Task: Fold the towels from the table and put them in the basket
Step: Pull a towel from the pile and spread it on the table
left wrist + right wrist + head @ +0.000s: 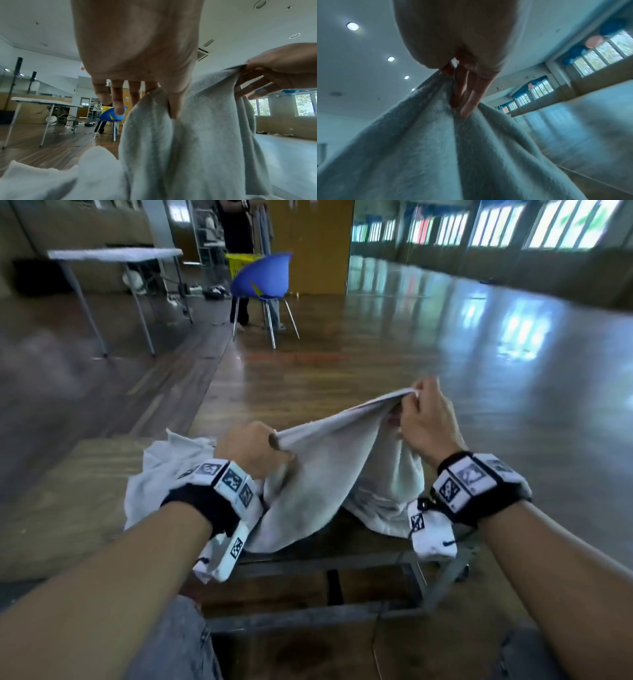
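A grey towel (325,470) hangs stretched between my two hands above the table (68,508). My left hand (255,448) pinches its upper edge at the left, thumb against the cloth (173,108). Higher and to the right, my right hand (423,412) pinches the same edge, and its fingers (471,100) press into the bunched cloth (436,148). The towel's lower part sags onto a heap of white towels (161,470) on the table. No basket is in view near me.
The table's front metal frame (308,614) lies below my wrists. Further off on the wooden floor stand a blue chair (263,282), a white folding table (116,254) and a yellow crate (239,263). A person stands behind the chair.
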Tool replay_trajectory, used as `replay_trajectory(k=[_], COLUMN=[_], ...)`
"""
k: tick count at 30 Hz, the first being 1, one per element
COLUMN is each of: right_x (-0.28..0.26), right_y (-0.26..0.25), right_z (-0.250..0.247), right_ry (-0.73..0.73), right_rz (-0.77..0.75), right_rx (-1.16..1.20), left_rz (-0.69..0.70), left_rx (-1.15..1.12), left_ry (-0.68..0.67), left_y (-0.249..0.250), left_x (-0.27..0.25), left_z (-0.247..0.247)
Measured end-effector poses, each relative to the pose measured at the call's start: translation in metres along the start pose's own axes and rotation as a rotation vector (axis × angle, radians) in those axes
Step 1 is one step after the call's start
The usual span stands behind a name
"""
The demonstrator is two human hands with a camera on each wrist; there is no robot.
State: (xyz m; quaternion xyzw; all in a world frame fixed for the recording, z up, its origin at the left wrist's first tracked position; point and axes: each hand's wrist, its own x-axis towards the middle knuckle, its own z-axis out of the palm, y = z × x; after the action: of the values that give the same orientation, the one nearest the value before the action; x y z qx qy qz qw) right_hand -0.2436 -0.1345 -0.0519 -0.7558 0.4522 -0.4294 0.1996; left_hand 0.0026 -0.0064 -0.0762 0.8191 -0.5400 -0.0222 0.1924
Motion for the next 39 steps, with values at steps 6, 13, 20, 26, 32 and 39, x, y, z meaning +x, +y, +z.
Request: replay_trajectory(k=[6,13,20,26,32,39], right_x=[0.035,-0.012,-0.100,-0.144,-0.153,-0.142], right_y=[-0.012,0.014,-0.001,-0.010,-0.016,-0.014], right_z=[-0.008,0.011,0.018,0.019,0.000,-0.032], right_ry=[0.072,-0.527,-0.712,-0.695,-0.145,0.018], right_rz=[-0.036,0.084,0.056,0.030,-0.046,-0.063], right_rx=[0.125,0.014,0.099,0.104,0.041,0.027], left_rz=[-0.102,-0.260,-0.455,-0.440,-0.412,-0.283], left_rx=[-0.162,-0.468,-0.775,-1.053,-1.135,-1.098], left_ry=[0.015,-0.211,-0.387,-0.407,-0.284,-0.249], left_y=[-0.008,0.011,0.046,0.075,0.071,0.049], left_x=[-0.001,-0.001,-0.028,-0.053,-0.070,-0.081], left_z=[-0.030,-0.021,-0.007,-0.019,-0.028,-0.027])
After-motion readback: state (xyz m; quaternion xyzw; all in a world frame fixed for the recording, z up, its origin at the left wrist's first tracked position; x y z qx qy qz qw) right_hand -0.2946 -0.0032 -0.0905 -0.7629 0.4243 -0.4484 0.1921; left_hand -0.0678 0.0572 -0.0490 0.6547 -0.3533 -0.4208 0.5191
